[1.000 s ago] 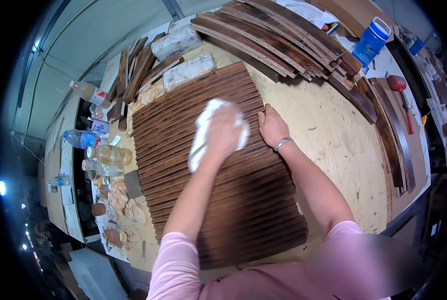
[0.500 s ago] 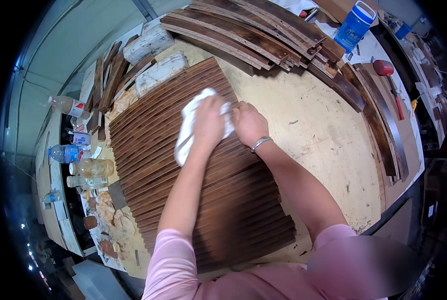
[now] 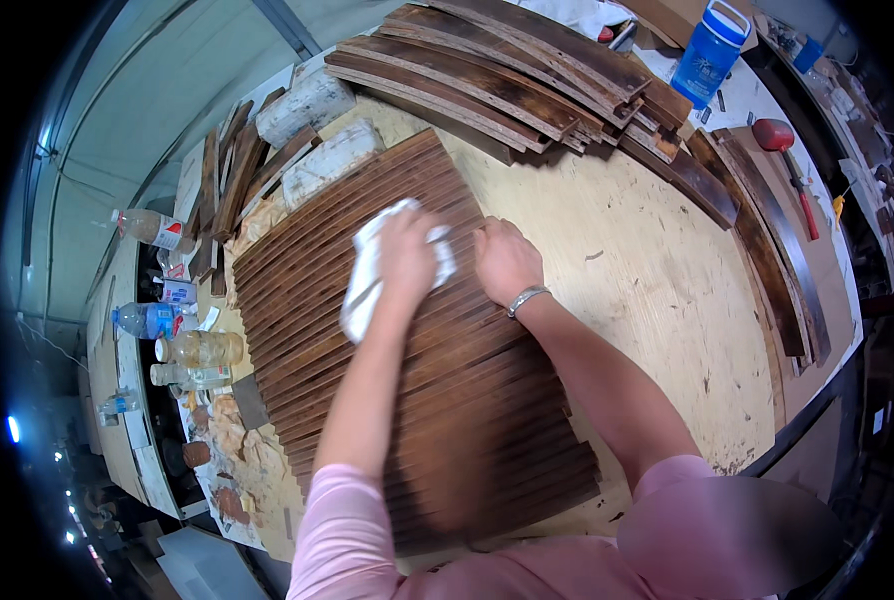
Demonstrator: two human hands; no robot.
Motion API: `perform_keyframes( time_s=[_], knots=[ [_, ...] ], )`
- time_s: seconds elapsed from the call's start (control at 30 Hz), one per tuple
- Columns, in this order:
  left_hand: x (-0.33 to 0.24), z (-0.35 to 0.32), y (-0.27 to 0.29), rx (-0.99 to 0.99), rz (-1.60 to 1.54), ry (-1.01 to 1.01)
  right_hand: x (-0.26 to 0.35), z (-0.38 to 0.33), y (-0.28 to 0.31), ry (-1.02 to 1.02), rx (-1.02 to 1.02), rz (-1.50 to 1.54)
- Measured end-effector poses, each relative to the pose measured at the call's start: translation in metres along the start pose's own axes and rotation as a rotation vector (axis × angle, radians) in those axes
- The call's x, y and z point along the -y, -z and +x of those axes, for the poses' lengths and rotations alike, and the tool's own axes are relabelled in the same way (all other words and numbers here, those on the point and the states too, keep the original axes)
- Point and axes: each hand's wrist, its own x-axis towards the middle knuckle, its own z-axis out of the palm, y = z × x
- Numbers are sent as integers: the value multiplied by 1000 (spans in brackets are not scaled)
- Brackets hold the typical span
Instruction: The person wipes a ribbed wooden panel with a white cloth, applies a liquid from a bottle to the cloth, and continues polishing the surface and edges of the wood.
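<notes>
Rows of dark brown wooden strips point(image 3: 317, 300) lie side by side on the bench, forming a broad ribbed panel with uneven side edges. My left hand point(image 3: 407, 255) is closed over a white cloth point(image 3: 365, 285) and presses it on the upper middle of the strips; motion blurs its fingers. Beside it, my right hand point(image 3: 507, 262), with a silver bracelet at the wrist, curls its fingers over the panel's right edge, and the fingertips are partly hidden. A gap of bare strips separates the two hands.
Curved dark boards point(image 3: 507, 85) are stacked at the far side, near a blue jug point(image 3: 711, 58). To the right lie long strips point(image 3: 757, 240) and a red-headed mallet point(image 3: 773, 135). Two whitish wrapped blocks point(image 3: 332, 162) border the panel; several bottles point(image 3: 202, 349) stand or lie at left.
My left hand and the white cloth have slid a little to the left over the strips. The right hand keeps its place at the edge. The whole view has shifted slightly.
</notes>
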Motion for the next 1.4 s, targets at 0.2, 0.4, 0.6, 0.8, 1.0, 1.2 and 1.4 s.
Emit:
perform_keyframes(
  time_s=[0.2,0.4,0.6,0.8,1.0,1.2,1.4],
  knots=[
    [-6,7,2,-71,25,-43,-2,1,9,-42,30,-9],
    [29,-7,21,-34,149,82,-6,-2,1,13,-30,0],
    [-18,43,-20,20,16,-54,3,0,6,-27,59,-20],
    [90,-60,96,-24,147,188,-1,0,10,-54,68,-26],
    [37,-11,12,-120,97,56,7,1,2,-16,30,-59],
    [48,-20,30,-112,-16,-24,1,2,9,-82,120,-150],
    [182,-134,189,-51,258,265,-20,5,-4,20,19,-94]
  ],
)
